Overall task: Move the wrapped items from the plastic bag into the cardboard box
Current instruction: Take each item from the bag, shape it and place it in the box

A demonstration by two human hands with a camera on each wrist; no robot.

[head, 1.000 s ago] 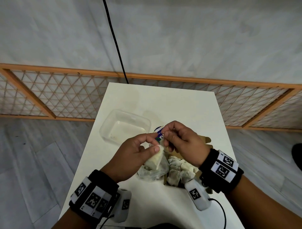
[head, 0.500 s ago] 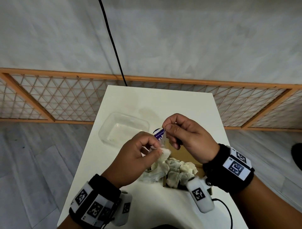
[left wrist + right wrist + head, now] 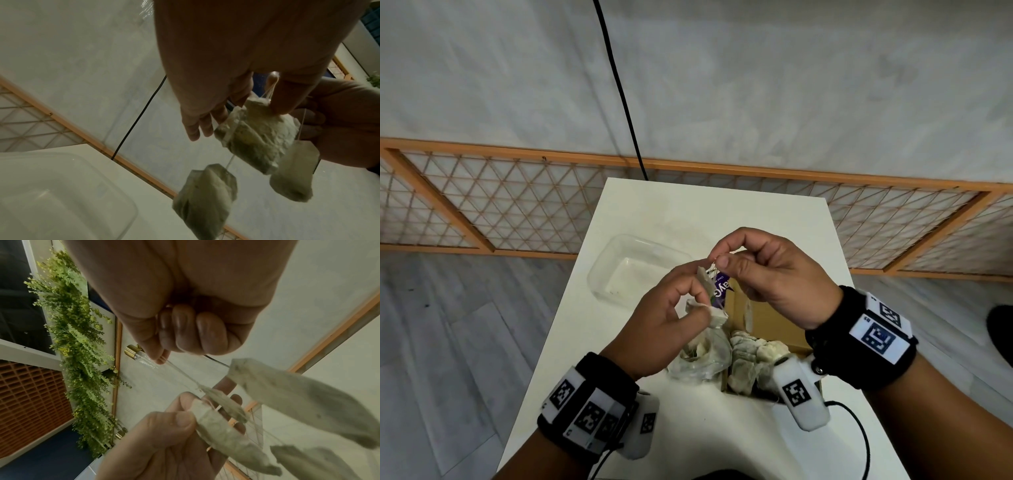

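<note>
A: Entry, hands. Left hand (image 3: 671,322) pinches one wrapped item (image 3: 257,138), a pale tea-bag-like packet, between thumb and forefinger; the other fingers are loosely curled. Right hand (image 3: 767,274) pinches the thin strings (image 3: 180,374) running up from the packets, thumb against forefinger, remaining fingers folded into the palm.

B: How many packets are on those strings?

A: The left wrist view shows two more hanging packets (image 3: 205,199) below the pinched one, dangling free. Whether the strings are knotted together I cannot tell; they look tangled.

B: Where do bag and box lie?

A: The plastic bag (image 3: 702,359) sits on the table (image 3: 688,212) directly beneath the left hand, some contents visible inside. The cardboard box (image 3: 767,315) is beneath and just inboard of the right hand, touching the bag's right side, with several packets (image 3: 753,356) in it already.

B: The deciding relation?

A: The cluster hangs between the hands, long axis vertical along the strings, above the seam where bag meets box. The right hand is nearer the box. Judgement: a short shift toward the right hand's side, then lowering, puts them in. Risk: a dangling packet catches the box wall.

B: Other items?

A: A clear plastic tub (image 3: 637,267) beyond the left hand.
</note>
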